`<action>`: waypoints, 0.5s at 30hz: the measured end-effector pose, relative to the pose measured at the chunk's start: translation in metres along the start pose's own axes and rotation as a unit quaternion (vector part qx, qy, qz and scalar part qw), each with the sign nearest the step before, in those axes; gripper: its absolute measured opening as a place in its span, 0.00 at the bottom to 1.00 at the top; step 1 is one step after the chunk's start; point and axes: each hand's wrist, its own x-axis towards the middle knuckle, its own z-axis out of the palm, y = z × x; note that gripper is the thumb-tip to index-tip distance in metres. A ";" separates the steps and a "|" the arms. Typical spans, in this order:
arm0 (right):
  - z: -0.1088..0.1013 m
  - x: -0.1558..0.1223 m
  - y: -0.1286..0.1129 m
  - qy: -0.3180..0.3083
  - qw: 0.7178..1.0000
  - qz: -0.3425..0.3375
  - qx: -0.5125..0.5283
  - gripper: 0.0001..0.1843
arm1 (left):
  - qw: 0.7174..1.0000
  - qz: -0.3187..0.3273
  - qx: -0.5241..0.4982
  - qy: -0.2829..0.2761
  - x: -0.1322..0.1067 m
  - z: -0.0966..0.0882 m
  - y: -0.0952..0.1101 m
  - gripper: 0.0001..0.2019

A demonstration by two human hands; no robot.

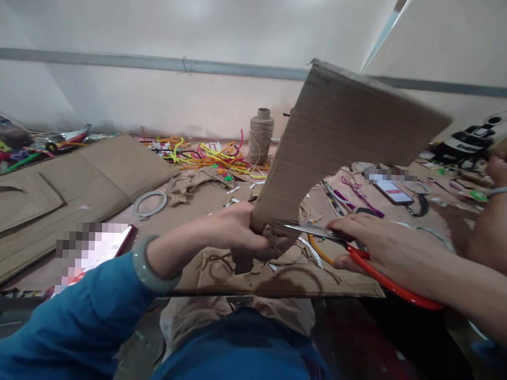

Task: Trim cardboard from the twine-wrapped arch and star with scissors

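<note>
My left hand (235, 229) is closed round the narrow lower end of a large brown cardboard piece (334, 132), holding it upright above the table. My right hand (376, 244) grips red-handled scissors (359, 260). Their metal blades point left and bite into the cardboard's lower edge, just beside my left fingers. A pale green bangle (149, 264) sits on my left wrist below a blue sleeve. Torn cardboard scraps (251, 265) lie under both hands.
Flat cardboard sheets (70, 189) cover the left of the table. A twine spool (261, 136) stands behind a heap of coloured pipe cleaners (208, 155). A white coil (150, 203), phones (392, 190) and another person's arm (496, 220) at the right edge are nearby.
</note>
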 end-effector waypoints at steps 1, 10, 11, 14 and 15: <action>0.000 0.000 0.000 0.000 1.000 0.004 -0.004 0.22 | 1.000 -0.004 0.009 0.001 0.000 0.000 0.000 0.12; 0.004 0.001 -0.001 -0.008 0.998 0.038 0.045 0.23 | 0.999 -0.031 -0.011 -0.007 -0.002 0.002 0.002 0.13; 0.004 0.002 -0.001 -0.003 0.999 0.038 0.034 0.23 | 1.000 -0.027 -0.005 0.006 -0.002 0.001 0.001 0.12; 0.008 0.001 -0.002 0.010 1.000 0.027 0.003 0.22 | 1.000 -0.013 0.013 0.014 -0.002 -0.002 -0.007 0.13; 0.009 0.000 -0.002 0.025 0.999 0.023 0.003 0.21 | 1.000 -0.002 0.018 0.007 -0.002 -0.004 -0.010 0.14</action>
